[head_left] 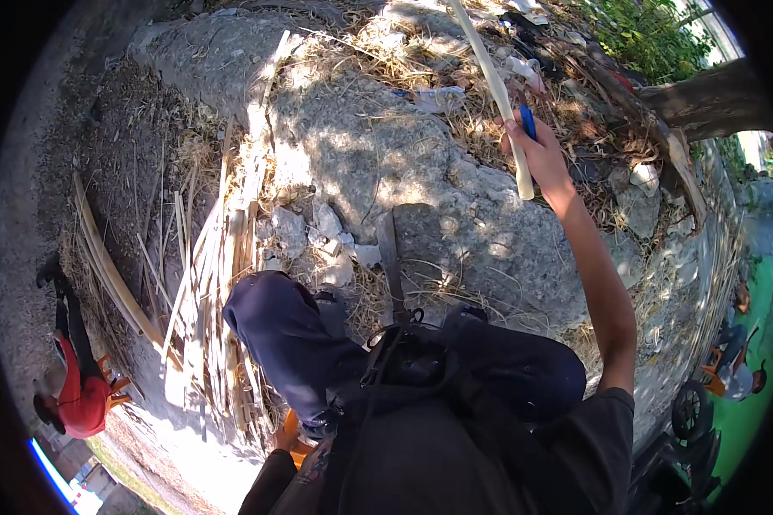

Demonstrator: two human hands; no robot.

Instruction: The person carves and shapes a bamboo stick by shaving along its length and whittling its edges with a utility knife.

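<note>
My right hand (539,159) is raised at arm's length to the upper right, closed round a long pale bamboo strip (488,70). The strip's blunt lower end sticks out below the hand, and its far end runs past the top edge. A narrow blue piece (528,122) shows at the same fingers; its kind I cannot make out. Low on the left, my left hand (285,438) grips the edge of an orange plastic chair (292,425) beside my hip, its fingers partly hidden. A flat, dark, blade-like piece (390,257) stands between my knees.
A heap of split bamboo strips (219,300) lies left of my knee. Ahead is a large rough rock (378,163), with shavings (404,43) behind it. A tree trunk (713,99) stands right. People sit at far left (86,390) and far right (734,378), near a motorcycle (687,429).
</note>
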